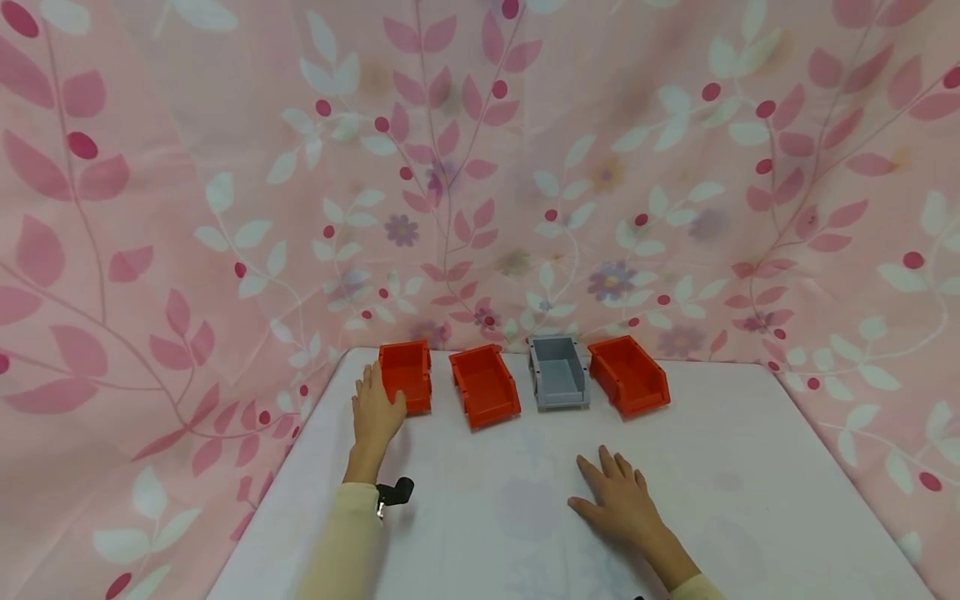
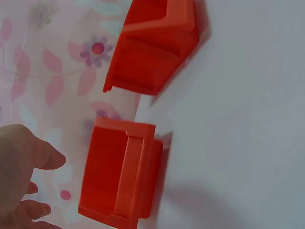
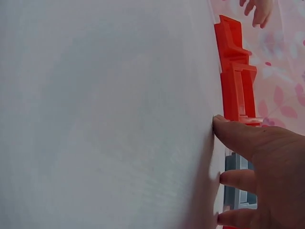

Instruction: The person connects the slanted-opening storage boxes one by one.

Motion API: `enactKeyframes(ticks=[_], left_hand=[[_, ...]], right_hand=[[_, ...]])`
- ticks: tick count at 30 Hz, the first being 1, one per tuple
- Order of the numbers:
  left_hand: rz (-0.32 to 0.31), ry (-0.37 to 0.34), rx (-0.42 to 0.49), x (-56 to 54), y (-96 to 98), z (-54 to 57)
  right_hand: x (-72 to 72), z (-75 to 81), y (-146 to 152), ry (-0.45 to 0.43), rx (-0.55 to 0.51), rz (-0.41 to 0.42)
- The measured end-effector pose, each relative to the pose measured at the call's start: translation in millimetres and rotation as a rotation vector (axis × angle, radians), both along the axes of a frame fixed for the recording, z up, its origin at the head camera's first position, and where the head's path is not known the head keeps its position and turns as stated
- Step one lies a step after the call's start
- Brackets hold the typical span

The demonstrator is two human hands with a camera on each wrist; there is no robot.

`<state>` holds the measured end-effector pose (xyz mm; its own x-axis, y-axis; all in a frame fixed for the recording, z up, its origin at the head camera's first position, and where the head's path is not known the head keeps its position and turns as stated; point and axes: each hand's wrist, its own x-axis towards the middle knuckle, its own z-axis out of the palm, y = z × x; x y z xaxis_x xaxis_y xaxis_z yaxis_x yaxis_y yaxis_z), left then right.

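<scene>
My left hand (image 1: 377, 410) hovers at the near left side of the leftmost red bin (image 1: 408, 362), its thumb spread from the fingers and nothing held. In the left wrist view, a gap shows between the thumb and that bin (image 2: 143, 171). My right hand (image 1: 624, 504) is spread low over the table in front of the grey bin (image 1: 558, 379), holding nothing. The right wrist view has its fingertips right at the white cloth, with thumb (image 3: 238, 133) and fingers apart. The bins' visible insides hold nothing.
A second red bin (image 1: 487, 387) stands between the leftmost one and the grey one. Another red bin (image 1: 630, 379) sits at the right end of the row, turned at an angle. Behind the white-covered table (image 1: 480, 500) hangs a pink floral curtain (image 1: 480, 208).
</scene>
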<state>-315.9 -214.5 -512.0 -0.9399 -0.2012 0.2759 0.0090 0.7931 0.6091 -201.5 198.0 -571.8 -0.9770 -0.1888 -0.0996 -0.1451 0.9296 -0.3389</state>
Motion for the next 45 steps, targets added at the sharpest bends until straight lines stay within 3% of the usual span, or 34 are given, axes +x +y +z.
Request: enactKeyframes(ticks=[6,11,23,28,35,45], left_hand=[[0.008,-0.077,0.113,-14.9,-10.0,-9.1],[0.090,-0.131,0.162,-23.3,-15.7,-17.2],[0.166,-0.151,0.196,-37.4,-26.4,-20.3],[0.184,-0.165,0.207,-35.9,-29.3,-22.3],[0.174,-0.124,0.207,-30.4,-29.8,-22.7],[0.171,-0.079,0.209,-17.2,-29.2,-15.1]], right_hand=[[-2.7,2.0,3,0.006,0.043,-0.009],[-2.6,1.9,1,0.019,0.020,0.007],[-2.4,0.8,-3,0.030,0.027,0.007],[-2.7,-1.4,-2,0.042,0.022,0.015],[-4.8,-6.4,1,0.055,0.027,0.023],[-5.2,-4.9,0,0.031,0.015,0.012]])
